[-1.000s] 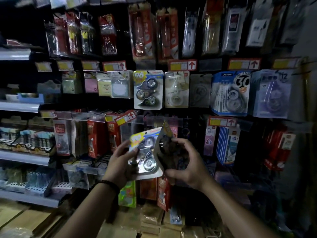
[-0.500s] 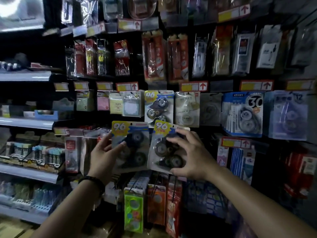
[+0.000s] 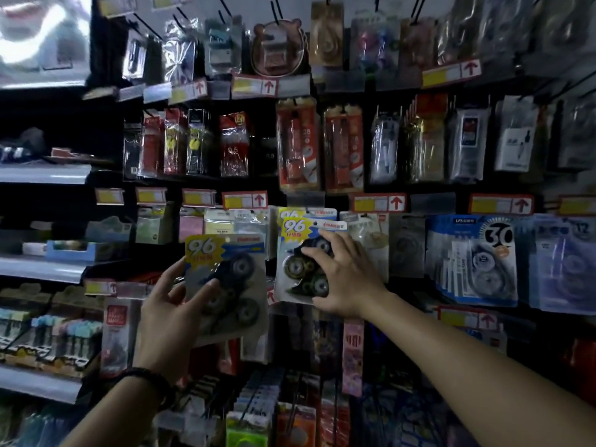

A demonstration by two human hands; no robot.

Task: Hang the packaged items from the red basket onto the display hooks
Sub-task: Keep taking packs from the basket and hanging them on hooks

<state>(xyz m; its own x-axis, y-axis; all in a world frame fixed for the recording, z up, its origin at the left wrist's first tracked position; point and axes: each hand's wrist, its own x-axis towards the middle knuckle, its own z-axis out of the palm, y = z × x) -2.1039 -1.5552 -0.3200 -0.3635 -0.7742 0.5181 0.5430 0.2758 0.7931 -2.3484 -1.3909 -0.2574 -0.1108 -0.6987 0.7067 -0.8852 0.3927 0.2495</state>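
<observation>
Below the arrow tags (image 3: 245, 200), our right grip (image 3: 342, 279) clasps one tape pack (image 3: 295, 227) over matching stock (image 3: 322, 211); our left grip (image 3: 167, 317) pinches another pack (image 3: 235, 275).

"96" on pack (image 3: 232, 279), "30" on packet (image 3: 471, 262)

The left card pack (image 3: 232, 279) and the right card pack (image 3: 295, 262) have glossy printed paperboard backs under clear, shiny plastic blisters. The hanging bags (image 3: 179, 56) above are crinkled transparent film that catches the light. The shelf edges (image 3: 42, 174) look like smooth painted metal, and the wristband (image 3: 154, 382) is dark, matt braided cord.
</observation>
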